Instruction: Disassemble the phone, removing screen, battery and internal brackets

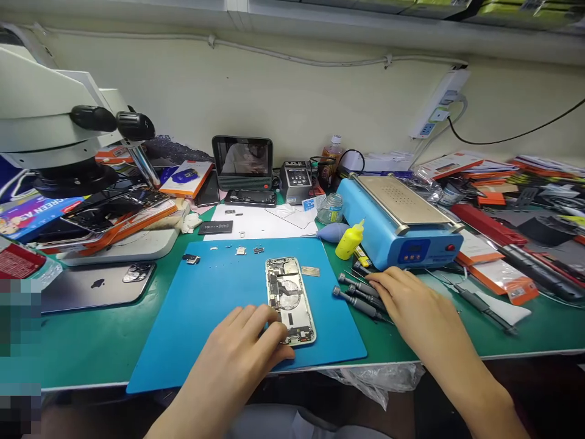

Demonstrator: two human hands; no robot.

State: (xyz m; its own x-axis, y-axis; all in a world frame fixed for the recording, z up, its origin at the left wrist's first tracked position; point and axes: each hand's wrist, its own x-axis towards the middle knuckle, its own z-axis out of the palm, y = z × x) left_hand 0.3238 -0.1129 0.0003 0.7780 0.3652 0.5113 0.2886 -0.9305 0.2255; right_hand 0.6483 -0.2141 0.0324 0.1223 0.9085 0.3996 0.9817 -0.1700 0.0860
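Note:
An opened phone housing (291, 299) with a pale frame and exposed inner parts lies on the blue mat (219, 299). My left hand (249, 341) is closed at its lower left edge, the thumb by the bottom end. Several grey screwdrivers (363, 303) lie side by side off the mat's right edge. Over them, my right hand (411, 305) has its fingers bent together on a screwdriver handle (361, 268); its palm hides part of the group. Small metal phone parts (241, 250) rest along the mat's top, and a black battery (216, 227) lies behind them.
A blue heated plate machine (397, 225) stands behind my right hand, beside a yellow bottle (350, 241) and a glass jar (329, 209). Tweezers (479, 305) lie to the right. At left are a microscope (59, 122) and a grey phone (98, 286).

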